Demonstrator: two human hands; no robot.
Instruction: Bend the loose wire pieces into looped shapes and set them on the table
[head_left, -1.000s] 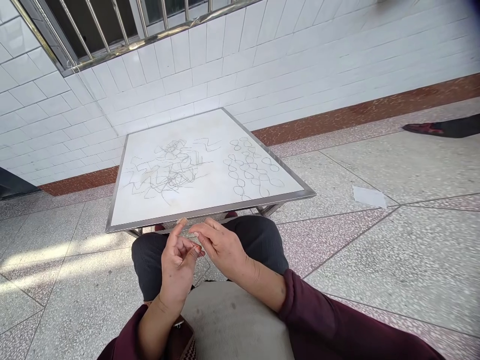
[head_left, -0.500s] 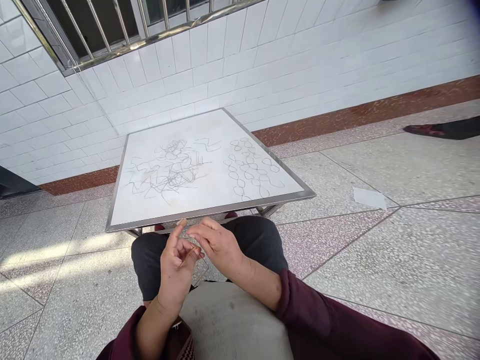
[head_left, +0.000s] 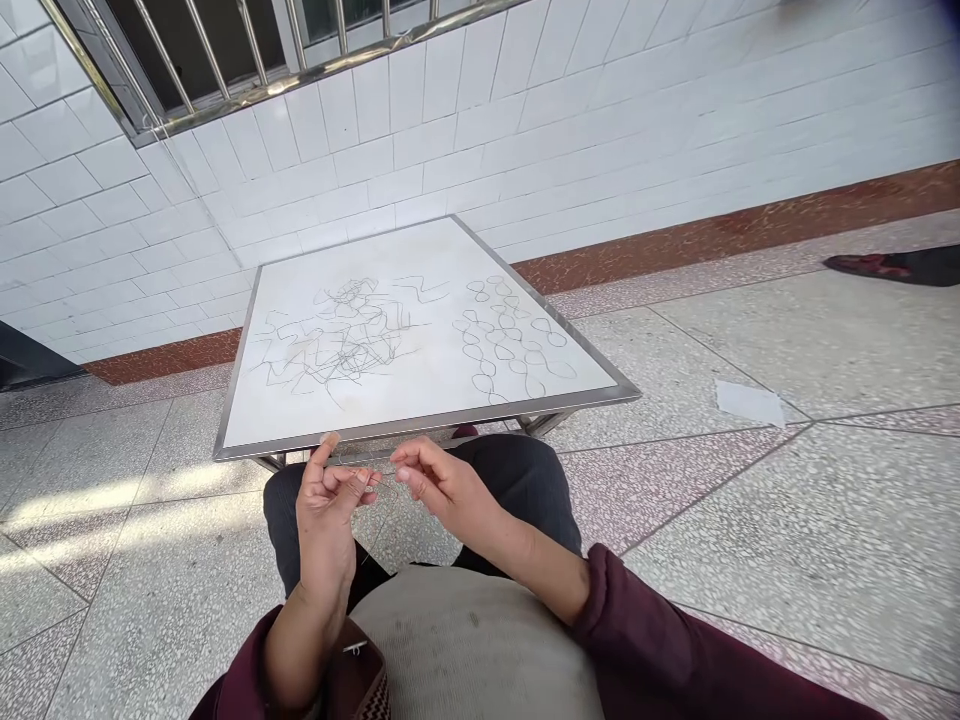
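Observation:
Over my lap, just in front of the near edge of the table (head_left: 427, 425), my left hand (head_left: 326, 510) pinches a thin wire (head_left: 385, 484) between thumb and fingers, with its index finger raised. Facing it from the right, my right hand (head_left: 457, 500) has its thumb and index finger close together at the wire's other side. The wire is so fine that its full shape is hard to make out. On the table's left half lies a tangle of bent thin wires (head_left: 352, 345). Several wires twisted into wavy loops (head_left: 506, 340) are laid out on the right half.
The white tabletop has a metal rim and stands close to a tiled wall (head_left: 465, 130) under a barred window (head_left: 225, 50). A white scrap of paper (head_left: 750, 403) lies on the floor at right. Farther back is another person's shoe (head_left: 862, 266).
My hands have drawn apart from each other, the left one moving left and the right one slightly right. The view has shifted a little.

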